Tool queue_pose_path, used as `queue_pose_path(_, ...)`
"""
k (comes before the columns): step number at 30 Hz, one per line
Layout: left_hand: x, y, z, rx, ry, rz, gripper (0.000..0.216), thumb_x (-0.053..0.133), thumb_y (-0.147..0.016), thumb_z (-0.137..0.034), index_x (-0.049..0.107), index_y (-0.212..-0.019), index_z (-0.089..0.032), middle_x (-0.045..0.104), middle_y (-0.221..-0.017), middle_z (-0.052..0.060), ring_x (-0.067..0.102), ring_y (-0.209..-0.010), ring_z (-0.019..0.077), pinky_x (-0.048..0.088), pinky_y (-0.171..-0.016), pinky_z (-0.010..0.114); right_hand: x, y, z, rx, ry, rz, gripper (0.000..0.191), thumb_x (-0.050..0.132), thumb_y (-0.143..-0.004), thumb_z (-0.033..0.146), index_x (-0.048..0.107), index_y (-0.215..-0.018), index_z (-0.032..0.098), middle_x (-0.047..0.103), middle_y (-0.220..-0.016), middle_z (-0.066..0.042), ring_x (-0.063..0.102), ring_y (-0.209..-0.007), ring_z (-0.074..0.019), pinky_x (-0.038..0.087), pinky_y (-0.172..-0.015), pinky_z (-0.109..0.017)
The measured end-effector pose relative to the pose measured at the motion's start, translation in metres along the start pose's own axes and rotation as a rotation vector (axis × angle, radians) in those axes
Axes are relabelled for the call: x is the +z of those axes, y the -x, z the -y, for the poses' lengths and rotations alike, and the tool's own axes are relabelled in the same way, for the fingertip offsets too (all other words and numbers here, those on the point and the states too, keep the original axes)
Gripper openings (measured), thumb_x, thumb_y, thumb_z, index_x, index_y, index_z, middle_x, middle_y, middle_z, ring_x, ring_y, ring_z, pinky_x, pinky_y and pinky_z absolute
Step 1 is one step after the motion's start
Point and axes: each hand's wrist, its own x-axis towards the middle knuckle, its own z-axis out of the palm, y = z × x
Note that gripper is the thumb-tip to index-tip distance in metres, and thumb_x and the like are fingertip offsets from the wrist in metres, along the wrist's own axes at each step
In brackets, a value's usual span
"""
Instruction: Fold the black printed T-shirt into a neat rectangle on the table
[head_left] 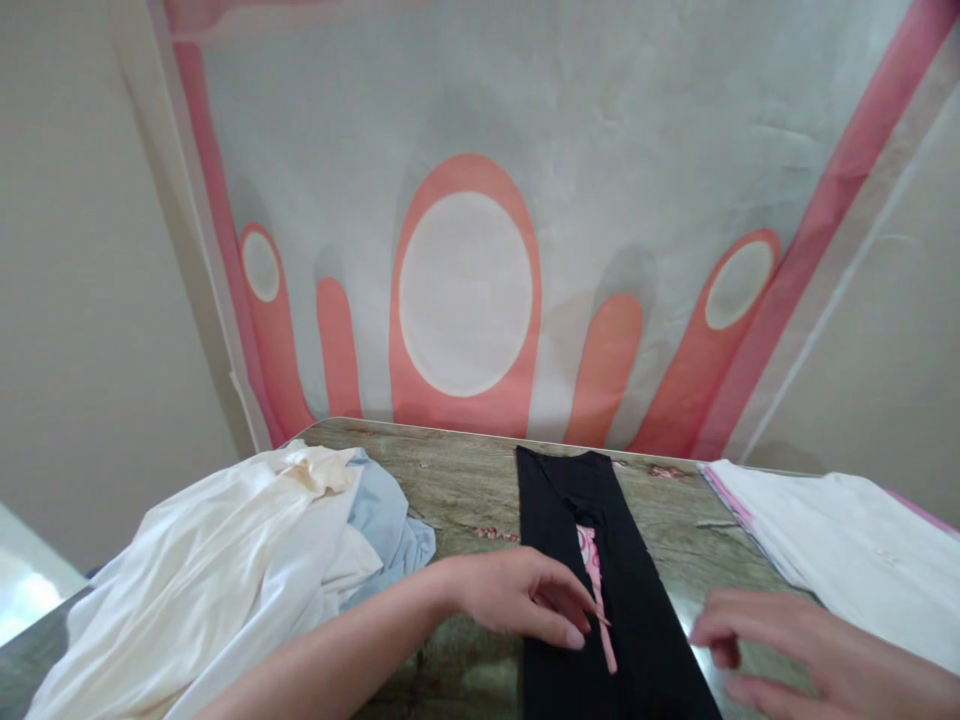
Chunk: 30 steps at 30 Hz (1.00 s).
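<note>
So my left hand (525,597) is loosely curled over the black garment (645,630), thumb and fingertips apart by the pink strip (589,555); can't tell if I'm touching it. My right hand (802,640), kinda blurry, is loose and empty, right of the garment, which lies near-to-far on the table (457,480) between the pale clothes pile (217,560) left and white stack (862,540) right.

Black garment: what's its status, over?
Left hand over black garment, contact unclear. Right hand beside it, apparently empty. Garment flat, pink strip showing. Light clothes both sides, apart.
</note>
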Motion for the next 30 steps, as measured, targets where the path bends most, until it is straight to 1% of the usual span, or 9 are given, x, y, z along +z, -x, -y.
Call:
queue_pose_path(3,-0.010,-0.010,0.017,0.017,-0.414,-0.271,0.036,0.058,-0.079,-0.030,0.056,-0.113,-0.020,0.059,-0.112,0.007,0.055,-0.103,0.0206,0.042,-0.089,0.032,-0.015,-0.032,-0.009,0.042,-0.003,-0.097,0.018,0.051,-0.080,0.037,0.064,-0.090,0.028,0.065,-0.087,-0.004,0.059,-0.078,-0.0188,0.046,-0.071,-0.028)
queue_pose_path(6,-0.025,-0.028,0.038,0.004,-0.681,-0.414,0.040,0.059,-0.076,-0.028,0.054,-0.114,-0.015,0.054,-0.118,0.010,0.049,-0.111,0.0228,0.037,-0.096,0.033,-0.010,-0.079,-0.032,0.060,-0.028,-0.132,0.022,0.049,-0.080,0.035,0.063,-0.090,0.022,0.065,-0.084,-0.004,0.059,-0.075,-0.0176,0.046,-0.068,-0.028)
queue_pose_path(11,-0.045,-0.062,0.078,-0.263,-0.890,-0.675,0.060,0.045,-0.083,-0.039,0.036,-0.130,-0.004,0.035,-0.136,0.019,0.029,-0.127,0.0275,0.025,-0.105,0.039,0.019,-0.161,-0.069,0.110,0.007,-0.246,0.018,0.052,-0.076,0.026,0.061,-0.088,0.015,0.064,-0.081,-0.005,0.058,-0.068,-0.0149,0.044,-0.062,-0.025)
queue_pose_path(13,-0.047,-0.069,0.090,-0.348,-0.921,-0.680,0.066,0.038,-0.085,-0.046,0.032,-0.133,-0.001,0.029,-0.139,0.020,0.023,-0.130,0.0287,0.021,-0.106,0.041,0.029,-0.186,-0.075,0.168,0.108,-0.322,0.016,0.054,-0.074,0.024,0.060,-0.085,0.015,0.063,-0.084,-0.005,0.058,-0.070,-0.0148,0.044,-0.066,-0.026)
queue_pose_path(16,-0.044,-0.072,0.100,-0.371,-0.962,-0.654,0.071,0.028,-0.086,-0.053,0.028,-0.135,-0.002,0.022,-0.143,0.018,0.016,-0.133,0.0287,0.015,-0.108,0.042,0.041,-0.209,-0.073,0.309,0.254,-0.401,0.020,0.056,-0.075,0.032,0.060,-0.084,0.016,0.062,-0.086,-0.007,0.059,-0.077,-0.0174,0.043,-0.069,-0.027)
queue_pose_path(20,-0.041,-0.068,0.103,-0.358,-0.989,-0.636,0.074,0.022,-0.086,-0.057,0.026,-0.136,-0.003,0.020,-0.144,0.017,0.014,-0.133,0.0275,0.013,-0.108,0.041,0.055,-0.216,-0.062,0.457,0.445,-0.445,0.031,0.049,-0.079,0.043,0.059,-0.091,0.016,0.059,-0.094,-0.010,0.060,-0.081,-0.0213,0.042,-0.067,-0.030)
queue_pose_path(24,-0.042,-0.069,0.103,-0.370,-0.996,-0.627,0.075,0.020,-0.086,-0.058,0.027,-0.136,-0.003,0.020,-0.144,0.016,0.013,-0.134,0.0272,0.014,-0.108,0.041,0.063,-0.219,-0.055,0.492,0.575,-0.460,0.025,0.045,-0.081,0.032,0.061,-0.088,0.014,0.060,-0.093,-0.013,0.061,-0.082,-0.0228,0.042,-0.067,-0.030)
queue_pose_path(27,-0.042,-0.070,0.103,-0.377,-1.013,-0.630,0.075,0.020,-0.086,-0.058,0.028,-0.136,-0.003,0.020,-0.144,0.016,0.013,-0.134,0.0268,0.014,-0.108,0.041,0.060,-0.224,-0.059,0.493,0.575,-0.491,0.020,0.045,-0.078,0.022,0.063,-0.080,0.013,0.063,-0.086,-0.014,0.061,-0.079,-0.0240,0.041,-0.066,-0.031)
queue_pose_path(30,-0.042,-0.069,0.104,-0.368,-1.021,-0.638,0.074,0.020,-0.086,-0.058,0.028,-0.136,-0.004,0.020,-0.144,0.015,0.014,-0.133,0.0266,0.014,-0.108,0.040,0.046,-0.225,-0.074,0.526,0.347,-0.546,0.014,0.052,-0.070,0.023,0.063,-0.067,0.015,0.066,-0.076,-0.011,0.061,-0.074,-0.0233,0.040,-0.061,-0.029)
